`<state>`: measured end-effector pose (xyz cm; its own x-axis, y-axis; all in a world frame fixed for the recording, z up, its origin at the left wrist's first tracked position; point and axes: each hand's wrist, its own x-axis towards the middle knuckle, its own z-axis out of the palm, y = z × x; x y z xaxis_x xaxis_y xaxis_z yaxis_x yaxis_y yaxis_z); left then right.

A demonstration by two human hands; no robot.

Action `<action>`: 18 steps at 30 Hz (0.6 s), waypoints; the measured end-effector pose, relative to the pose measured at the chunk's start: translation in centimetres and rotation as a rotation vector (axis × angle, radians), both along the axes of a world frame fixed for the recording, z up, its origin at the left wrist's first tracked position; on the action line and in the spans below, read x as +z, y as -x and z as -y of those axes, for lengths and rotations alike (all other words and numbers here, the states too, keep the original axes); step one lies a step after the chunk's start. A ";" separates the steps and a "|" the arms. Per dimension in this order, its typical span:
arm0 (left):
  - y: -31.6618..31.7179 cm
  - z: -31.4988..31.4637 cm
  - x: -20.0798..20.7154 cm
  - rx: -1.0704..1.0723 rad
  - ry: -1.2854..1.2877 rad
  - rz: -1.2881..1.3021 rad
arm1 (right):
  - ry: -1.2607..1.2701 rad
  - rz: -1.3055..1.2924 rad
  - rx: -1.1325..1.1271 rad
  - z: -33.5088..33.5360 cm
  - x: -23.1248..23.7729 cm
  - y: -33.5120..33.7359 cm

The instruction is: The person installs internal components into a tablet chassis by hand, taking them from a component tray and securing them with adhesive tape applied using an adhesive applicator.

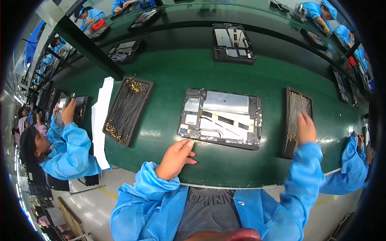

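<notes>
Grey shirt (pixel 209 213) and blue jacket (pixel 140 209) closest to us, and just past them, the green counter (pixel 233 170)! Centre stage on it: an opened tablet-like device (pixel 219 119), long axis running left to right, right end tipped slightly nearer the wearer. Left hand (pixel 174 158) is the closer one, right by the near edge towards the left corner, so the device lies ahead and to the right of those fingers. They're curled in, close together; touching or pinching that edge, I can't call it. Out on the right, the right hand (pixel 306 129) is over thin grey cables (pixel 298 107) in a black tray (pixel 288 153), the device well off to its left; those fingers blur, and any grip can't be told. Writing? Dark lettering crosses the shirt; the device's markings are too small to read.
</notes>
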<state>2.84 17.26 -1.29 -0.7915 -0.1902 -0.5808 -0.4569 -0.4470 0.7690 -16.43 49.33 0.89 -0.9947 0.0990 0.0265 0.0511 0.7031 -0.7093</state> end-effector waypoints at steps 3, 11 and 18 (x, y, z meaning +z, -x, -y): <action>0.1 0.3 -0.2 -0.030 -0.005 0.026 | -0.386 0.190 -0.046 -3.3 0.4 -5.7; 0.5 -0.6 0.1 -0.181 0.110 0.058 | -0.485 0.199 -0.180 -2.9 -1.7 -8.3; 0.0 -1.1 0.5 -0.168 0.205 0.007 | -0.563 0.183 -0.124 -3.3 -2.5 -6.4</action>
<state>2.86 18.36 -0.80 -0.8182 -0.1705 -0.5490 -0.5171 -0.1991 0.8325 -10.03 52.62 -1.60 -0.9700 0.2350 -0.0618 0.2427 0.9489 -0.2015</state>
